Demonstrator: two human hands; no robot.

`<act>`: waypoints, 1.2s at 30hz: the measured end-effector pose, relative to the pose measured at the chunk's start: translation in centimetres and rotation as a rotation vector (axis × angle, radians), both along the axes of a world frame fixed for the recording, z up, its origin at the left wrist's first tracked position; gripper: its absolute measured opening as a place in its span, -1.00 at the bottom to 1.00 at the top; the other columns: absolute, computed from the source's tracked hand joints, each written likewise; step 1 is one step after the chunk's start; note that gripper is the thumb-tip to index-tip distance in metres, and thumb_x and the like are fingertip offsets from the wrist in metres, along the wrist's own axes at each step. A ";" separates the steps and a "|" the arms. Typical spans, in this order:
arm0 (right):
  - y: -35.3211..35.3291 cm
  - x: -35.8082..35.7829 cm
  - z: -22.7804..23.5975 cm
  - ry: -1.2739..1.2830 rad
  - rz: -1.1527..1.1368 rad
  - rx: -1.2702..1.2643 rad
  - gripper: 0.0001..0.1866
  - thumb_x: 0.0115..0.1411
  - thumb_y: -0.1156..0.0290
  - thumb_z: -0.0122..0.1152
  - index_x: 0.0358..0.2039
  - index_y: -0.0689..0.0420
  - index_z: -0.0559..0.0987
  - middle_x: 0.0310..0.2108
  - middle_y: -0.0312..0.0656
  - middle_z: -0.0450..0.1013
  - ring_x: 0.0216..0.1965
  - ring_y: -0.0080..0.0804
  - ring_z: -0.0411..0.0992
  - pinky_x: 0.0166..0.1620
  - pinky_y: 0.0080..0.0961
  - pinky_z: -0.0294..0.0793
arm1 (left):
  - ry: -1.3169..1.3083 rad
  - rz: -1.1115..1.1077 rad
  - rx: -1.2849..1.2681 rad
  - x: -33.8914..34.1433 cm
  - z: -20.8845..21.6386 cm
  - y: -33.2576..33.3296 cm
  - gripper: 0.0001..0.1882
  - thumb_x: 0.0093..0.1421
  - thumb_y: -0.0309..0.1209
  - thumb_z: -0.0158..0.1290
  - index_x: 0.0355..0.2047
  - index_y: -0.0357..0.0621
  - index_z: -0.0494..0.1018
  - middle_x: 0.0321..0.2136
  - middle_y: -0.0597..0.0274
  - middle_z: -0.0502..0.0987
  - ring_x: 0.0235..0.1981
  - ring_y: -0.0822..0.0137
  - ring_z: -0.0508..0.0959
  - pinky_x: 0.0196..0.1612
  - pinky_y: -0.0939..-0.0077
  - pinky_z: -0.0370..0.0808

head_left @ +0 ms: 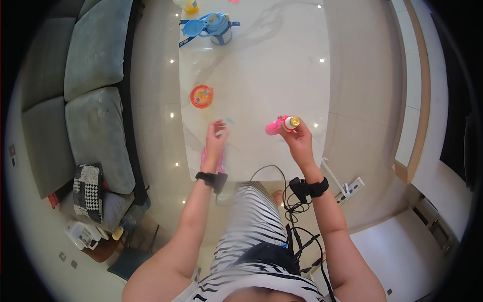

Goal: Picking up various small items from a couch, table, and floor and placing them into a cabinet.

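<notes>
My right hand (pixel 300 144) is closed around a small pink bottle (pixel 274 127) with a white and red neck and a gold-coloured cap (pixel 295 121). The bottle is tilted above the white table, its cap end toward the right. My left hand (pixel 216 136) hovers over the table's left side, slightly blurred, its fingers loosely curved and apart. Just beyond its fingertips is a small blurred light-blue piece (pixel 229 121), apparently not gripped. Under my left wrist lies a pink item (pixel 205 158), partly hidden by the arm. Farther off sits a round orange bowl (pixel 202 96) with small pieces in it.
A blue water bottle (pixel 220 35) with its lid flipped up and a strap stands at the far left of the marble-patterned table (pixel 282 65). Behind it is a cup of orange liquid (pixel 190 7). Black cables (pixel 297 201) hang by the near edge. A grey sofa (pixel 98 131) flanks the left.
</notes>
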State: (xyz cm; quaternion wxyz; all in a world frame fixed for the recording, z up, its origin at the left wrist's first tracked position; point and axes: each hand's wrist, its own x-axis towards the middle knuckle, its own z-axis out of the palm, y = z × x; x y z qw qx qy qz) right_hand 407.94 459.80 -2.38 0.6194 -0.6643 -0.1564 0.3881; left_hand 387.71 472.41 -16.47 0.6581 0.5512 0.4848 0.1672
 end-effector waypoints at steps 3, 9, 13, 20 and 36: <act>0.0 -1.7 4.7 -0.102 0.085 -0.001 -0.77 0.03 0.56 0.15 -0.25 0.21 0.43 -0.31 -0.31 0.40 -0.26 -0.54 0.38 -0.13 -0.58 0.37 | -0.089 -0.357 0.159 2.2 7.6 -2.2 -0.45 -0.06 -0.48 0.13 -0.03 -0.09 0.21 -0.14 0.22 0.36 -0.07 0.39 0.35 -0.09 0.49 0.33; -1.3 -6.4 7.8 -0.023 -0.041 -0.004 -0.81 0.04 0.50 0.13 -0.31 0.23 0.40 -0.39 -0.28 0.38 -0.30 -0.55 0.38 -0.19 -0.58 0.37 | -0.262 -0.547 -0.118 3.4 16.1 -7.1 -0.39 -0.12 -0.32 0.21 -0.04 -0.14 0.25 -0.21 0.11 0.45 -0.16 0.17 0.45 -0.12 0.38 0.37; -3.7 -6.6 7.0 0.417 -0.063 -0.034 -0.86 0.08 0.43 0.10 -0.41 0.12 0.33 -0.54 -0.31 0.31 -0.47 -0.57 0.33 -0.26 -0.48 0.42 | -0.033 -0.544 -0.030 0.9 18.2 -12.1 -0.52 -0.04 -0.19 0.14 -0.19 -0.19 0.28 -0.38 -0.01 0.47 -0.35 0.04 0.49 -0.27 0.34 0.39; -9.2 -7.0 3.2 1.151 -0.536 0.030 -0.81 0.06 0.48 0.07 -0.60 0.01 0.27 -0.75 -0.41 0.16 -0.76 -0.66 0.13 -0.63 -0.66 0.19 | -0.168 -0.914 -0.317 -2.9 17.6 -12.8 -0.53 0.17 -0.04 -0.16 -0.11 -0.17 0.19 -0.41 0.02 0.47 -0.35 0.12 0.49 -0.24 0.36 0.37; -4.6 -2.0 -4.4 -0.912 0.127 -0.463 -0.79 -0.09 0.38 0.28 -0.47 0.20 0.48 -0.52 -0.13 0.40 -0.43 -0.27 0.39 -0.32 -0.44 0.38 | 0.263 -0.517 0.447 9.0 -2.4 9.5 -0.58 0.02 -0.34 -0.06 -0.09 -0.25 0.26 -0.19 -0.14 0.36 -0.14 -0.06 0.39 -0.08 0.25 0.34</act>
